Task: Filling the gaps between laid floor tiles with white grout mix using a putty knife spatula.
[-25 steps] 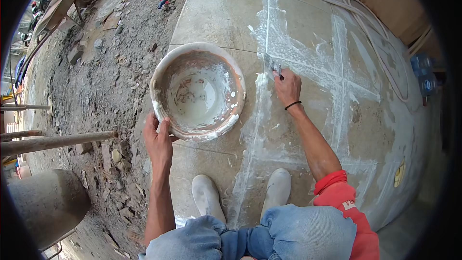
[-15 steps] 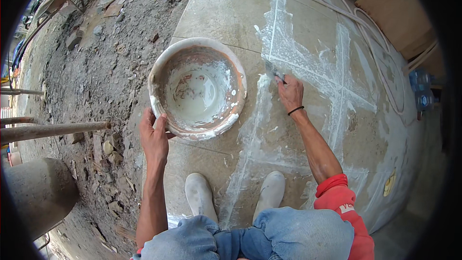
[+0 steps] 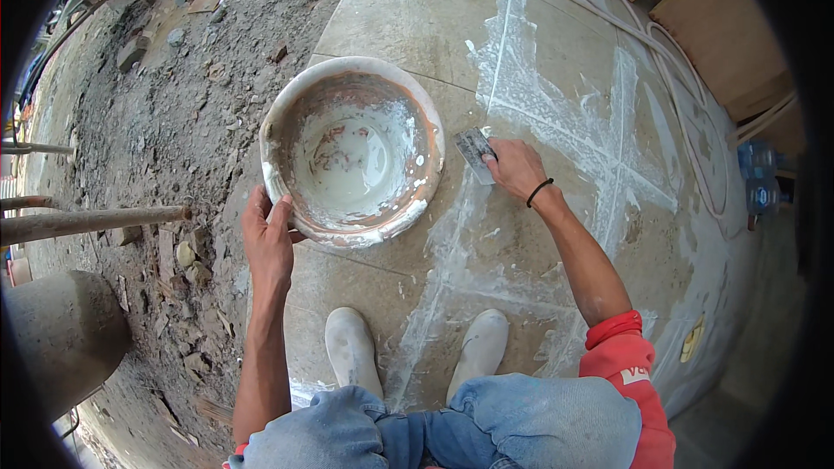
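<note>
My left hand (image 3: 269, 239) grips the lower left rim of a round terracotta-coloured basin (image 3: 352, 69), smeared white and holding a milky white paste (image 3: 369, 161). My right hand (image 3: 519, 169) is closed on a flat metal scraper (image 3: 471, 144), held over a joint line just right of the basin. White smears (image 3: 543, 113) run along the joints of the beige tiled floor (image 3: 408, 9). My white boots (image 3: 482, 343) stand on the tiles below.
Rough rubble ground (image 3: 191, 87) borders the tiles on the left, with wooden poles (image 3: 104, 223) and a grey drum (image 3: 65, 339). A hose (image 3: 647, 35) loops along the upper right beside wooden boards (image 3: 712, 35) and blue plastic jugs (image 3: 760, 178).
My right hand and the scraper have moved down along the joint, and the blade now shows broad and flat. My left hand and the basin have shifted slightly left and up in view.
</note>
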### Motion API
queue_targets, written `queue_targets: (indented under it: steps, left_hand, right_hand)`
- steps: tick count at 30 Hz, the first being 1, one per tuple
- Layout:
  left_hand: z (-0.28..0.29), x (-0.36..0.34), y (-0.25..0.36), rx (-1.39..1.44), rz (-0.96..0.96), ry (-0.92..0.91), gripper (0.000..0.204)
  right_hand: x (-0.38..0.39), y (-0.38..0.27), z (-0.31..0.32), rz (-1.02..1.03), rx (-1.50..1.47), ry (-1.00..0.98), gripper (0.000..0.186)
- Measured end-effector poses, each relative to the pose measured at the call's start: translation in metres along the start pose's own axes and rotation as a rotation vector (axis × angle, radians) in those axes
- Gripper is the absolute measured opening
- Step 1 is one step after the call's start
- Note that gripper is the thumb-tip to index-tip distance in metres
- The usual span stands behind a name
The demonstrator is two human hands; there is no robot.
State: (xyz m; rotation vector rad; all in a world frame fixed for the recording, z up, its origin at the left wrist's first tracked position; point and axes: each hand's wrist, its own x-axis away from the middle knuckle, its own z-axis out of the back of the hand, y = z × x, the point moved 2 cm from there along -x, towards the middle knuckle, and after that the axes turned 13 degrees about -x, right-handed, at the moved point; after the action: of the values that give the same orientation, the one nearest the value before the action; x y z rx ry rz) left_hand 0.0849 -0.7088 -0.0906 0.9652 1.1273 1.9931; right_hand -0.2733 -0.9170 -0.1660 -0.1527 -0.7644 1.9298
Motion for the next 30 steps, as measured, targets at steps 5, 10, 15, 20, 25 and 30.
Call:
queue_targets:
  steps: [5, 10, 15, 20, 25, 30]
  left_hand:
    - [-0.003, 0.001, 0.003, 0.018, 0.018, -0.029, 0.027]
    - [0.002, 0.002, 0.0, 0.111, 0.085, 0.003, 0.021]
    - [0.008, -0.002, -0.025, 0.234, 0.215, 0.019, 0.023]
    - [0.007, 0.007, -0.048, 0.45, 0.225, 0.076, 0.026]
    - [0.036, 0.018, -0.05, 0.43, 0.22, 0.19, 0.029]
    - [0.046, 0.019, -0.051, 0.474, 0.271, 0.245, 0.029]
  right_hand:
    - [-0.05, 0.03, 0.019, -0.082, 0.079, 0.118, 0.026]
    - [-0.044, 0.061, 0.038, -0.365, -0.115, 0.318, 0.037]
    - [-0.017, 0.083, -0.006, -0.572, -0.268, 0.512, 0.039]
    - [-0.065, 0.07, -0.02, -0.492, -0.494, 0.51, 0.035]
    - [-0.072, 0.013, 0.034, -0.309, -0.196, 0.24, 0.026]
    - [-0.09, -0.024, 0.022, -0.069, 0.263, -0.157, 0.018]
